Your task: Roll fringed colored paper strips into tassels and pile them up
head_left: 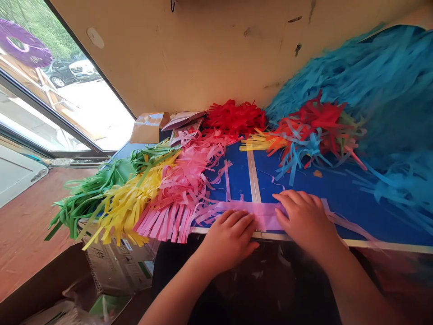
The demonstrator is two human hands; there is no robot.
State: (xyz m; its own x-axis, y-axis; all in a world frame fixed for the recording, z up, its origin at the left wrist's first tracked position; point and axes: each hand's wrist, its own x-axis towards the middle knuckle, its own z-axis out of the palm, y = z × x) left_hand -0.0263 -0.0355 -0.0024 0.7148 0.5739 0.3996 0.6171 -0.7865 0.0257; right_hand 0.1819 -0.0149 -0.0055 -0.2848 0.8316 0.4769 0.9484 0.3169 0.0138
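Note:
A flat strip of pink fringed paper (260, 213) lies along the near edge of the blue table (341, 194). My left hand (228, 237) rests on its left part, fingers bent and pressing down. My right hand (304, 219) lies on its right part, fingers stretched forward and flat on the paper. Loose pink fringes trail out to the left of my left hand.
Piles of cut paper fringe cover the table: green (98, 189), yellow (128, 203), pink (186, 176), red (235, 117), a mixed heap (311, 131) and a large blue mass (379, 90). A cardboard box (117, 266) stands below the table's left end. A window is at far left.

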